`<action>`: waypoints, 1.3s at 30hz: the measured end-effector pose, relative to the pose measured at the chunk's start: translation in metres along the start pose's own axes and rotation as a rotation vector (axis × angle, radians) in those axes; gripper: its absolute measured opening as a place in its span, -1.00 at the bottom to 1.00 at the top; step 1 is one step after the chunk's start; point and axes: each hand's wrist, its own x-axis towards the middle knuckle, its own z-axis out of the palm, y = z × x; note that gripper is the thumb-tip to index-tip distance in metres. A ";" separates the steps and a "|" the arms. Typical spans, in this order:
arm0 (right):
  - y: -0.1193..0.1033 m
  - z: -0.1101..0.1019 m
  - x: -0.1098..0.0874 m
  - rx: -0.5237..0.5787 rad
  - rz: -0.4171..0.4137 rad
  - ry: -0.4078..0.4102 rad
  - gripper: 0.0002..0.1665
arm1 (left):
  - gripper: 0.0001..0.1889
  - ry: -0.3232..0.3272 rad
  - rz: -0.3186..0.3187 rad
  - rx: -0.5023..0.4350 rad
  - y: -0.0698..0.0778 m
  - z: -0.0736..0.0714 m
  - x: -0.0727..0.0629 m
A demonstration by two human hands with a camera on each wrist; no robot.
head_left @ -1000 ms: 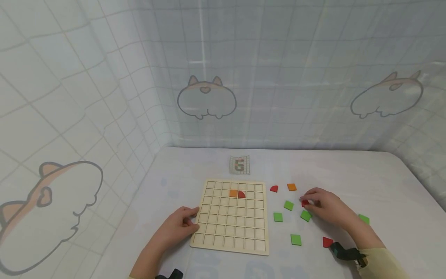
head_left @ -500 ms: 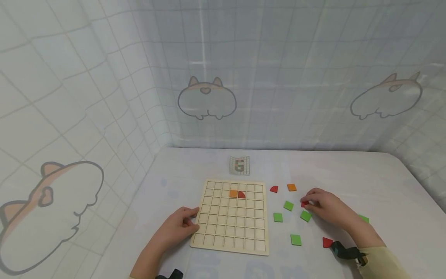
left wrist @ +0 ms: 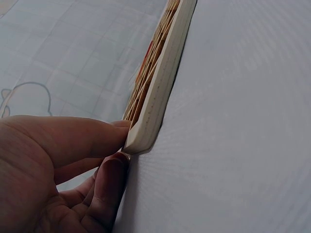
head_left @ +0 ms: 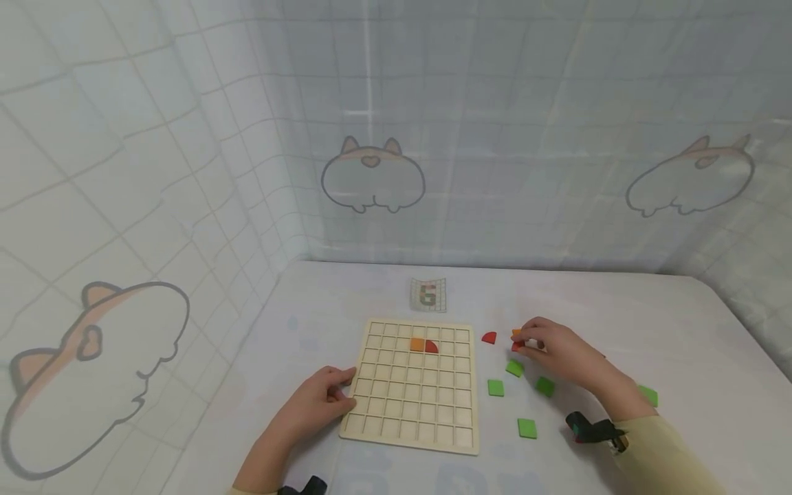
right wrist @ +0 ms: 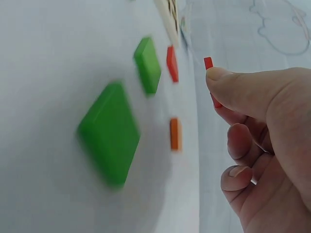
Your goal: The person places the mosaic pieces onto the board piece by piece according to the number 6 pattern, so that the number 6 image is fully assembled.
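My left hand [head_left: 318,404] holds the left edge of a pale wooden grid board [head_left: 411,447]. In the left wrist view, its fingertips [left wrist: 119,138] meet the board's corner [left wrist: 146,138]. Between thumb and fingers, my right hand [right wrist: 265,121] pinches a thin red piece [right wrist: 208,62] by its sides, raised off the table. In the head view the right hand [head_left: 559,354] is right of the board, beside an orange square tile [head_left: 515,333] that it partly covers. On the board, an orange square [head_left: 417,344] and a red quarter-round tile [head_left: 432,346] lie side by side.
Several green square tiles, such as one [head_left: 527,428] at the front, lie scattered right of the board. A loose red quarter-round [head_left: 489,337] sits by its upper right corner. Behind the board is a small gridded card [head_left: 428,295]. Patterned curtains surround the white table [head_left: 606,302].
My right hand has lifted the red piece and moved left and slightly back, toward the orange tile. My left hand has stayed at the board's edge.
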 end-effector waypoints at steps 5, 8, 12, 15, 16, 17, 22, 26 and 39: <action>-0.012 0.002 0.015 0.020 -0.038 -0.013 -0.76 | -0.39 0.000 0.002 -0.004 0.001 0.001 0.001; -0.021 0.004 0.024 0.037 -0.029 -0.033 -0.76 | -0.38 -0.001 0.000 0.001 0.002 0.001 0.000; -0.030 0.009 0.037 0.040 -0.040 -0.050 -0.71 | -0.39 0.000 0.005 0.002 0.001 0.000 0.000; -0.037 0.013 0.046 0.044 -0.075 -0.051 -0.68 | -0.39 -0.002 0.015 -0.007 0.000 0.000 0.000; -0.039 0.014 0.049 0.047 -0.092 -0.051 -0.68 | -0.38 -0.004 0.018 -0.008 0.000 0.001 0.000; -0.041 0.015 0.051 0.049 -0.108 -0.050 -0.68 | -0.38 -0.005 0.022 -0.010 -0.001 0.000 -0.001; -0.053 0.020 0.064 0.079 -0.186 -0.054 -0.70 | -0.39 -0.004 0.028 -0.017 -0.003 0.001 0.000; -0.062 0.025 0.074 0.096 -0.222 -0.078 -0.69 | -0.38 -0.005 0.024 -0.012 -0.005 0.001 0.000; -0.094 0.047 0.105 0.093 -0.280 -0.131 -0.72 | -0.38 -0.008 0.019 0.012 -0.003 0.001 0.000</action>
